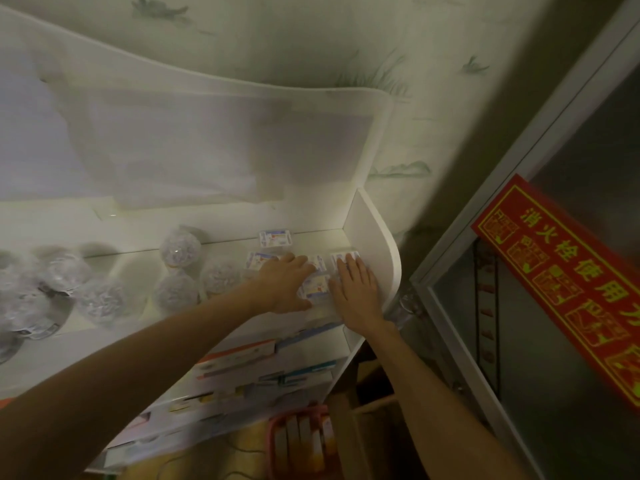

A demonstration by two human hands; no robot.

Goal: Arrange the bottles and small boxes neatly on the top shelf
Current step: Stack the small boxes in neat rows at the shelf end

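Observation:
Several small white boxes lie at the right end of the white top shelf. One small box sits at the back, another just left of my left hand. My left hand lies flat over the boxes, fingers straight, touching a box between both hands. My right hand rests flat beside it, fingertips on a box against the shelf's right side panel. Several clear plastic-wrapped bottles stand on the left and middle of the shelf.
Lower shelves hold flat medicine boxes. A red basket with boxes sits below. To the right stands a glass-fronted cabinet with a red and yellow sign. Patterned wallpaper is behind the shelf.

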